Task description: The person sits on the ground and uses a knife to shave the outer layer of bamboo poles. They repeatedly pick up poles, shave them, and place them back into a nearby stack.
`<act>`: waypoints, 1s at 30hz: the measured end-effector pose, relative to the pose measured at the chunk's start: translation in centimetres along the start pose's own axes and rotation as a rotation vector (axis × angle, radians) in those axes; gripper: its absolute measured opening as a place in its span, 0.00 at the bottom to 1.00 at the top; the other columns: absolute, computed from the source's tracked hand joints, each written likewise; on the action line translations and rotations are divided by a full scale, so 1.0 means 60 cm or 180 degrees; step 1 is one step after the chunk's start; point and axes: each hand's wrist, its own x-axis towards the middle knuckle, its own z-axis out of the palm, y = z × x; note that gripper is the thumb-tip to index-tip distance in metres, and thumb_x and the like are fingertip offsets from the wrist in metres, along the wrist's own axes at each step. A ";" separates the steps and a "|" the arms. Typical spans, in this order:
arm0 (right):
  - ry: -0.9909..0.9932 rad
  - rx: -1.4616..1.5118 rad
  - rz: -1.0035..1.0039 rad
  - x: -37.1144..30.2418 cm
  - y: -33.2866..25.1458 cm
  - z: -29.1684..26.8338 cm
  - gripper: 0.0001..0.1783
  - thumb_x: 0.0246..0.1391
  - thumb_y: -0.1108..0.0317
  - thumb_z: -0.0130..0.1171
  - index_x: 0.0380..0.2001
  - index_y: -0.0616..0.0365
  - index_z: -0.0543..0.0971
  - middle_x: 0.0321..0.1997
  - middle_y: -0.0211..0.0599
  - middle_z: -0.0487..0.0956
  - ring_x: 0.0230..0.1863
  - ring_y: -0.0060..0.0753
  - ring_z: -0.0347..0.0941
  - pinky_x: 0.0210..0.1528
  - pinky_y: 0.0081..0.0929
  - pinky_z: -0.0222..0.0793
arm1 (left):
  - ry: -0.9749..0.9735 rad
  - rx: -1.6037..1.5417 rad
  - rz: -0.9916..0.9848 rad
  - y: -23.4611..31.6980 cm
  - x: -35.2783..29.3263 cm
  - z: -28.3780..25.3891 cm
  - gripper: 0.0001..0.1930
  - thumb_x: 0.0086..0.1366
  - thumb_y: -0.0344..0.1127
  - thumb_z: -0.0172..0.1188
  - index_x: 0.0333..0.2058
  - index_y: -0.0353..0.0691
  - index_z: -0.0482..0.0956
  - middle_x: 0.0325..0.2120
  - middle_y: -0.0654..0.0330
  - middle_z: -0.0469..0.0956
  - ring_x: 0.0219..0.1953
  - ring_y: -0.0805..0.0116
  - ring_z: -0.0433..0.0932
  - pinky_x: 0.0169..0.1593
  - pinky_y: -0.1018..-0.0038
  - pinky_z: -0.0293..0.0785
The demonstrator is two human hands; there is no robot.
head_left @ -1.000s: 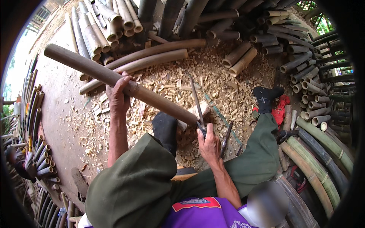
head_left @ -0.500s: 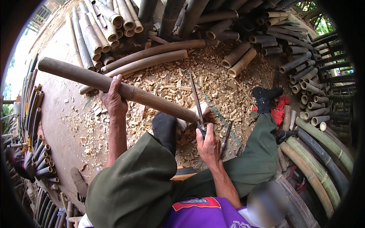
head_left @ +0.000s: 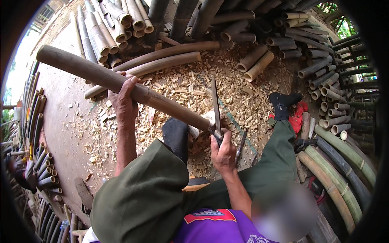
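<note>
My left hand (head_left: 124,97) is wrapped round a thick brown bamboo pole (head_left: 162,102) near its middle. The pole slants from the upper left down to the lower right, its lower end beside a pale block (head_left: 210,117). In my right hand (head_left: 223,154) is a long narrow knife (head_left: 215,99), gripped by its dark handle. Its blade points away from me, just right of the pole's lower end; whether it touches the bamboo I cannot tell. Another slim dark tool (head_left: 242,145) lies on the ground to the right of that hand.
Wood chips (head_left: 182,91) cover the ground ahead. Two bamboo lengths (head_left: 162,67) lie beyond the pole, with stacked bamboo (head_left: 330,107) at the right and more bundles behind and left. My dark-socked foot (head_left: 175,137) is near the block. A blurred round shape fills the lower right.
The pole's upper left end has risen slightly and shifted left. My right hand has moved a little right, and the knife blade has swung to stand more upright.
</note>
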 end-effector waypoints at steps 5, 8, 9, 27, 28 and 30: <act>-0.0660 -0.0964 0.0798 0.015 0.041 0.034 0.16 0.68 0.60 0.57 0.47 0.60 0.66 0.29 0.59 0.83 0.31 0.67 0.81 0.31 0.58 0.75 | -0.0212 -0.0027 0.0149 0.014 0.000 0.019 0.25 0.59 0.24 0.72 0.52 0.35 0.72 0.41 0.58 0.78 0.44 0.67 0.81 0.52 0.71 0.80; -0.0575 -0.0417 0.0530 0.016 -0.040 -0.012 0.16 0.69 0.60 0.57 0.47 0.60 0.66 0.33 0.60 0.83 0.33 0.65 0.82 0.31 0.56 0.75 | -0.0174 0.0007 0.0079 0.024 -0.009 0.011 0.25 0.59 0.23 0.72 0.53 0.34 0.72 0.41 0.58 0.78 0.44 0.67 0.81 0.53 0.71 0.80; -0.0347 -0.0247 0.0328 0.012 -0.045 -0.018 0.16 0.68 0.60 0.57 0.47 0.60 0.67 0.34 0.60 0.84 0.33 0.64 0.82 0.31 0.55 0.75 | -0.0246 -0.0029 0.0059 0.021 -0.009 0.014 0.25 0.59 0.23 0.71 0.53 0.34 0.71 0.41 0.58 0.78 0.44 0.67 0.81 0.54 0.70 0.80; -0.0896 -0.0986 0.1372 0.013 0.045 0.035 0.17 0.69 0.58 0.55 0.45 0.62 0.68 0.34 0.59 0.83 0.36 0.67 0.82 0.39 0.59 0.75 | -0.0501 -0.0055 -0.0019 0.027 -0.015 0.014 0.24 0.61 0.25 0.69 0.53 0.35 0.70 0.42 0.59 0.78 0.46 0.65 0.81 0.57 0.67 0.78; -0.0925 -0.0707 0.1079 0.016 0.049 0.015 0.19 0.69 0.56 0.51 0.45 0.63 0.66 0.34 0.62 0.82 0.39 0.74 0.79 0.44 0.65 0.72 | -0.0555 -0.0048 0.0016 0.028 -0.017 0.010 0.24 0.61 0.25 0.69 0.54 0.35 0.70 0.42 0.59 0.78 0.46 0.65 0.81 0.58 0.67 0.77; -0.0904 -0.0594 0.1152 0.008 0.035 -0.005 0.16 0.68 0.59 0.54 0.46 0.62 0.67 0.35 0.63 0.82 0.39 0.74 0.78 0.40 0.60 0.73 | -0.0669 0.0014 -0.0025 0.028 -0.012 0.001 0.25 0.61 0.25 0.69 0.54 0.36 0.70 0.42 0.58 0.78 0.46 0.64 0.81 0.59 0.65 0.76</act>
